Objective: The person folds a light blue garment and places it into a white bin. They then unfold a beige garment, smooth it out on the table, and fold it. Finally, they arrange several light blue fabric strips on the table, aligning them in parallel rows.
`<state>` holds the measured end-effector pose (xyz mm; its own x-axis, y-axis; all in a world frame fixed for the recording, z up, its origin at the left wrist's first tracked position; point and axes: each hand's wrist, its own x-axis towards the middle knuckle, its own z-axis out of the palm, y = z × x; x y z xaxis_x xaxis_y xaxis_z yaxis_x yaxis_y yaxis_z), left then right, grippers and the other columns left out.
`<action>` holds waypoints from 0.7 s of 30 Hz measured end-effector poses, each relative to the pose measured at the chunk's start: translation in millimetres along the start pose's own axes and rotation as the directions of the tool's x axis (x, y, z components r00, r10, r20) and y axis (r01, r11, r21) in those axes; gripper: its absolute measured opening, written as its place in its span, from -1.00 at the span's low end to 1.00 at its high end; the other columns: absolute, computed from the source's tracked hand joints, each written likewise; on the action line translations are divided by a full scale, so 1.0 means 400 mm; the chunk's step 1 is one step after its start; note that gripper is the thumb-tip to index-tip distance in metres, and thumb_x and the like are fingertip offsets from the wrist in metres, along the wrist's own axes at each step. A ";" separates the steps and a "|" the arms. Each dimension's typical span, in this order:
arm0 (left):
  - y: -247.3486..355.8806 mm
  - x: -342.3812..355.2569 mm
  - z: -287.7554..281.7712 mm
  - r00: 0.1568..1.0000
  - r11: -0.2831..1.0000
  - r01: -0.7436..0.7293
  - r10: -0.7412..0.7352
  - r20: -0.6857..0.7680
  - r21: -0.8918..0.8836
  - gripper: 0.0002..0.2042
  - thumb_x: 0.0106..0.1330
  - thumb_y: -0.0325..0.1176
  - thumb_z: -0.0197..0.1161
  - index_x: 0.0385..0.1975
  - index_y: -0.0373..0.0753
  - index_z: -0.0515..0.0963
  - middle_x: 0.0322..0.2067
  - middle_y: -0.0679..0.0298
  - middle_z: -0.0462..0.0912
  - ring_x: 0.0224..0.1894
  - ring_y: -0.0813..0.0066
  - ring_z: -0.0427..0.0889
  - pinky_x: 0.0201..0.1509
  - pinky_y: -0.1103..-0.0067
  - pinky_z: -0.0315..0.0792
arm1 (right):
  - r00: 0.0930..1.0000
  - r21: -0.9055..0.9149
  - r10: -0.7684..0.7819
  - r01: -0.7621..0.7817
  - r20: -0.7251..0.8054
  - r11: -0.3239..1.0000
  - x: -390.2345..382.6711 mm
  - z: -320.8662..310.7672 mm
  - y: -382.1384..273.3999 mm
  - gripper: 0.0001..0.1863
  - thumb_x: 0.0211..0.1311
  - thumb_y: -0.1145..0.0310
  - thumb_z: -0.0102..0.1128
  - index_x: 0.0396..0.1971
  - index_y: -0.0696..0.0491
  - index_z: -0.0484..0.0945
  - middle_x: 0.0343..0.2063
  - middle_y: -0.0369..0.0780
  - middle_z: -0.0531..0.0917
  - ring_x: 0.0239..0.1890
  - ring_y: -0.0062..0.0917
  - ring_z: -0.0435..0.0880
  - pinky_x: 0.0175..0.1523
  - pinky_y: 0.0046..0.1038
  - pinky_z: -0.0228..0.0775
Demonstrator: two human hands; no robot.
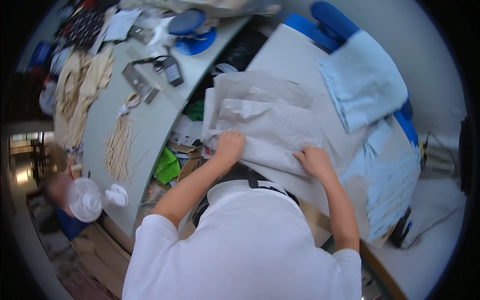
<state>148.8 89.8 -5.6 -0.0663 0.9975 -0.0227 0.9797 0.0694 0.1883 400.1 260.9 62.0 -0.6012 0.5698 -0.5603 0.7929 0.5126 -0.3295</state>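
A large, crinkled grey-white sheet (265,117) lies in folds on the pale worktable in front of me. Whether it is plastic or paper, I cannot tell. My left hand (230,146) is closed on the sheet's near left edge, knuckles up. Farther right along the same near edge, my right hand (315,161) pinches the sheet, its thumb pointing left. Between the two hands the material runs in loose wrinkles. Both sets of fingertips are partly hidden by the hands and the folds.
Folded light-blue cloth (367,80) lies on the worktable (290,47) at the right, above ragged blue pieces (385,180). Left, a second table (165,117) bears cream cords (120,147), a metal bracket (139,82) and a white fan (86,200). Scraps fill the gap; another person sits far left.
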 end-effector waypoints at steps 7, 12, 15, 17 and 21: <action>-0.020 0.016 0.012 0.998 0.997 -0.019 0.014 -0.053 -0.078 -0.85 -0.04 -0.38 0.16 -0.46 -0.28 0.49 -0.33 0.10 0.51 -0.17 0.18 0.48 -0.04 0.31 0.30 | 0.812 -0.329 -0.528 0.441 -0.249 0.835 -0.151 0.035 -0.094 -0.48 0.09 0.32 0.18 0.05 0.23 0.40 0.11 -0.05 0.46 0.15 -0.17 0.42 0.22 -0.15 0.24; -0.041 -0.056 -0.132 0.986 0.987 -0.158 0.159 -0.043 0.010 -0.68 0.01 -0.25 0.22 -0.30 -0.34 0.46 -0.04 -0.03 0.38 0.11 0.06 0.33 0.22 0.08 0.12 | 0.731 -0.408 -0.530 0.367 -0.430 0.836 -0.053 0.178 0.009 -0.52 0.03 0.44 0.12 0.04 0.19 0.43 0.03 -0.05 0.53 0.07 -0.19 0.50 0.15 -0.21 0.32; -0.114 -0.067 -0.177 0.975 0.978 -0.192 0.181 0.130 0.076 -0.62 0.00 -0.25 0.25 -0.20 -0.35 0.50 -0.06 -0.05 0.48 0.08 0.04 0.41 0.22 0.16 0.20 | 0.951 -0.075 -0.279 0.271 -0.135 0.960 -0.041 0.090 0.016 -0.63 0.05 0.37 0.16 -0.09 0.12 0.52 -0.16 -0.03 0.63 -0.14 -0.20 0.60 -0.06 -0.24 0.42; -0.156 -0.015 -0.175 0.899 0.995 -0.023 0.065 0.432 -0.100 -0.64 -0.01 -0.31 0.22 -0.18 -0.33 0.54 -0.14 -0.06 0.57 0.02 0.02 0.50 0.17 0.22 0.30 | 0.977 0.044 -0.207 0.205 0.041 0.978 -0.003 0.032 0.009 -0.68 0.03 0.31 0.22 -0.18 0.08 0.55 -0.28 -0.04 0.65 -0.25 -0.18 0.62 -0.17 -0.23 0.42; -0.198 0.138 -0.121 0.923 0.958 0.223 -0.148 0.356 -0.180 -0.89 -0.07 -0.46 0.11 -0.58 -0.29 0.58 -0.40 -0.07 0.64 -0.28 -0.01 0.65 -0.19 0.22 0.50 | 0.987 -0.120 0.071 -0.053 0.146 0.991 0.091 -0.039 -0.017 -0.65 -0.02 0.18 0.33 -0.28 0.09 0.58 -0.25 -0.06 0.65 -0.18 -0.21 0.61 -0.15 -0.24 0.40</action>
<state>58.4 139.6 25.9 -0.1386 0.9065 -0.3988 0.8896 0.2909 0.3522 371.5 288.0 55.6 -0.5226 0.5048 -0.6870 0.8061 0.5550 -0.2053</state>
